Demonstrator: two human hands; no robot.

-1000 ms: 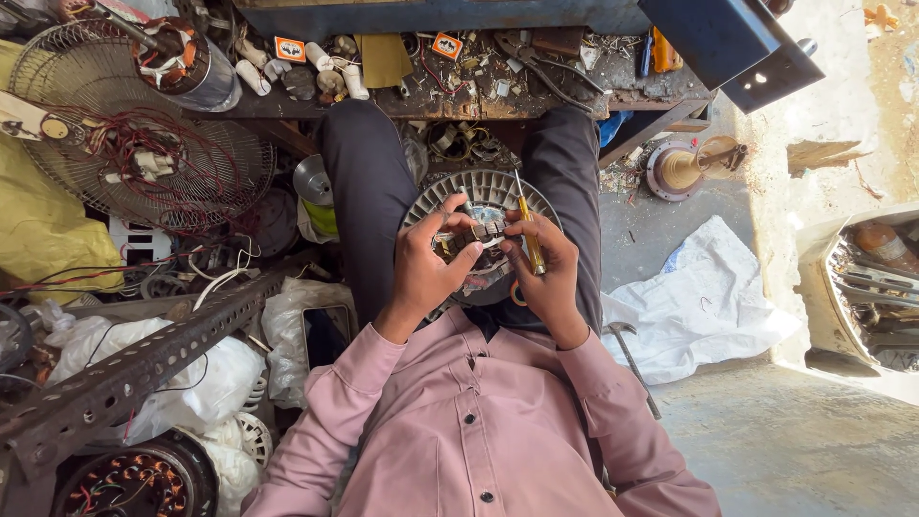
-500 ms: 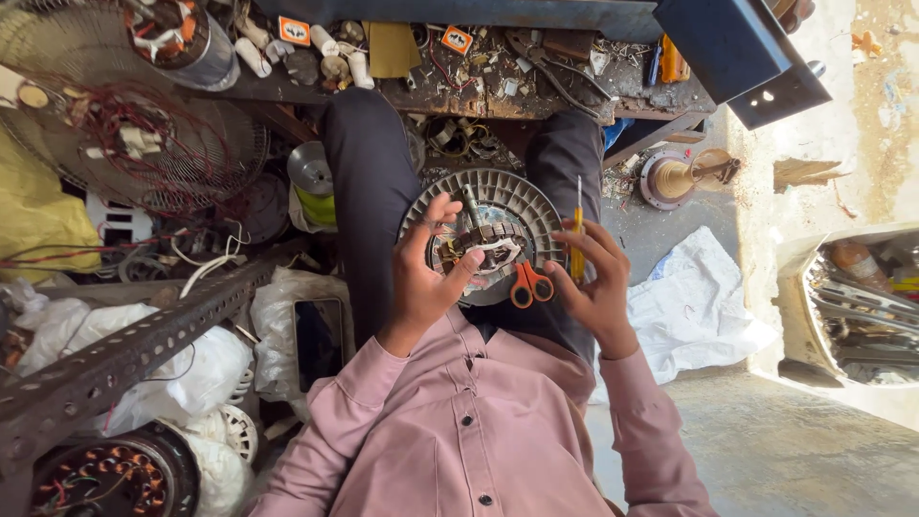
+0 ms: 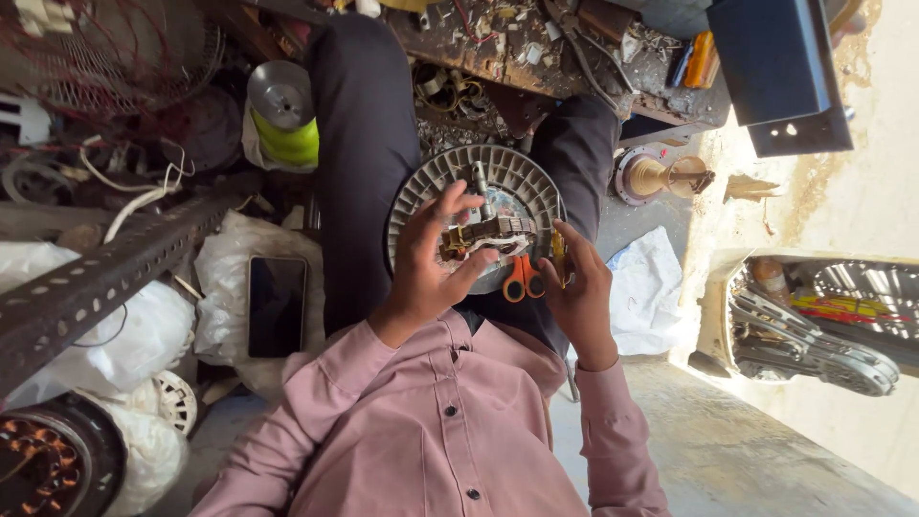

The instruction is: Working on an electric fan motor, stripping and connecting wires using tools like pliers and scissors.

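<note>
Head view: I look down at my two hands over my lap, pink shirt (image 3: pixel 431 431) at the bottom.
Left hand (image 3: pixel 431 258): fingers spread, thumb and fingertips pinching the left end of the stator (image 3: pixel 488 235); it grasps that part.
Right hand (image 3: pixel 574 287): curled beside the stator's right end, closed on a yellow-handled tool (image 3: pixel 558 258); the tool's tip is hidden.
Stator: brown wound core with a white tie, held just above the motor cover (image 3: pixel 522 177), near its centre.
Motor cover: round, grey, ribbed, resting on my lap between my dark trouser legs (image 3: pixel 359 144); a short shaft (image 3: pixel 481 180) stands up from it.
Scissors (image 3: pixel 522 280): orange handles, lying at the cover's near rim, between my hands.
Phone (image 3: pixel 278 304): dark screen, lying on white bags (image 3: pixel 230 268) to my left.
Steel angle (image 3: pixel 86 287): perforated, running diagonally, farther left.
Tape rolls (image 3: pixel 283 115): green and grey stack beside my left leg.
Workbench (image 3: pixel 536 48): cluttered with scraps, beyond my knees.
Fan cage (image 3: pixel 115 48): rusty wire, top left.
Rag (image 3: pixel 646 287): white, on the floor to my right.
</note>
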